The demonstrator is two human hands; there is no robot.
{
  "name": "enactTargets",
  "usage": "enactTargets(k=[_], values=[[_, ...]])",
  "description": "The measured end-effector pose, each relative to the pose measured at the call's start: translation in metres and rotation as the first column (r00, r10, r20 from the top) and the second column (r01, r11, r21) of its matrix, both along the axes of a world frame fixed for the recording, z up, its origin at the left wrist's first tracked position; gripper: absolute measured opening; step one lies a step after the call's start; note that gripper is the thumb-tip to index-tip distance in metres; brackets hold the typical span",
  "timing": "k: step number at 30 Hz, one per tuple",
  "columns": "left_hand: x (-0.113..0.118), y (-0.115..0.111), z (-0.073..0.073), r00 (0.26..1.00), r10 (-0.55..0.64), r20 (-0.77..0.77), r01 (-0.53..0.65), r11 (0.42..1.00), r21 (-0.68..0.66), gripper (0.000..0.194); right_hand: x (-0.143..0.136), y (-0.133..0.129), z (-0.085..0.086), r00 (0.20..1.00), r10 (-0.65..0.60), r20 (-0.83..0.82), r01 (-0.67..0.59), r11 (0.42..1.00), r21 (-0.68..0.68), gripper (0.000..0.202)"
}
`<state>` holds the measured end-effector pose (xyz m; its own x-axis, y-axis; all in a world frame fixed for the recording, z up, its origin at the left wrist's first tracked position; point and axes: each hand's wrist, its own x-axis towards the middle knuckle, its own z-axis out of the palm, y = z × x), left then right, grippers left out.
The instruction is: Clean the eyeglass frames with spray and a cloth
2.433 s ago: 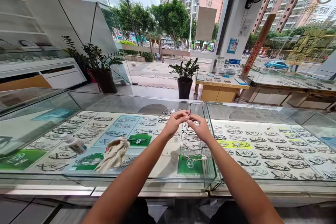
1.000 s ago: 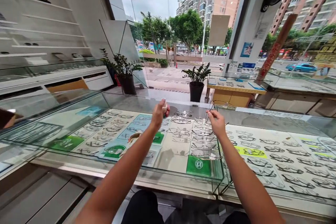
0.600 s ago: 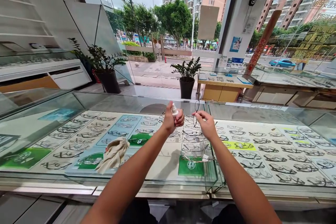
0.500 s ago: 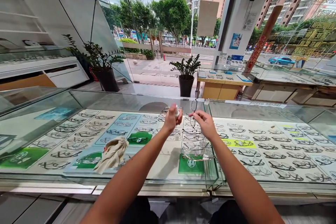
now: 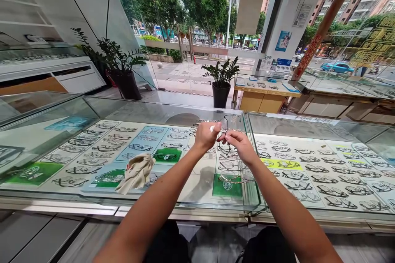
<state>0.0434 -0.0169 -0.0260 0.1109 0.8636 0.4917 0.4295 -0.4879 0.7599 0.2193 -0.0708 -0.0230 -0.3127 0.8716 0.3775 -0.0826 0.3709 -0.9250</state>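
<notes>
A small white bottle (image 5: 212,128), mostly covered by the fingers, is gripped in my left hand (image 5: 206,136) with the thumb on top. Close beside it on the right, my right hand (image 5: 240,144) pinches a pair of dark thin-rimmed glasses (image 5: 226,122) held upright. Both hands are above the glass display case (image 5: 197,209). A crumpled beige cloth (image 5: 137,171) lies on the glass to the left of my forearm. Under my hands, a green card (image 5: 227,185) and rows of glasses show.
A second glass case (image 5: 314,213) with rows of glasses adjoins on the right. Beyond the cases stand a potted plant (image 5: 221,95), another potted plant (image 5: 125,84) and a wooden-fronted display table (image 5: 265,100).
My left hand has turned and come closer to the glasses, and its fingers now cover more of the bottle. The camera view has shifted slightly.
</notes>
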Motion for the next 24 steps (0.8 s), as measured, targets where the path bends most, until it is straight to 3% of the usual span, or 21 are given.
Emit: enactTargets(k=[13,20,24], values=[[-0.002,-0.006,0.006,1.0,0.0,0.008,-0.001,0.999,0.049,0.067,0.0,0.001,0.0,1.0,0.018,-0.022,-0.018,1.0,-0.007,0.03],[0.005,-0.019,0.012,0.965,-0.188,-0.18,0.19,0.982,-0.005,0.068,0.004,0.007,0.001,0.962,-0.145,-0.232,0.126,0.987,-0.098,0.025],[0.01,-0.022,0.013,0.958,-0.186,-0.218,0.186,0.982,-0.022,0.067,0.005,0.007,0.003,0.959,-0.159,-0.234,0.137,0.985,-0.108,0.026]])
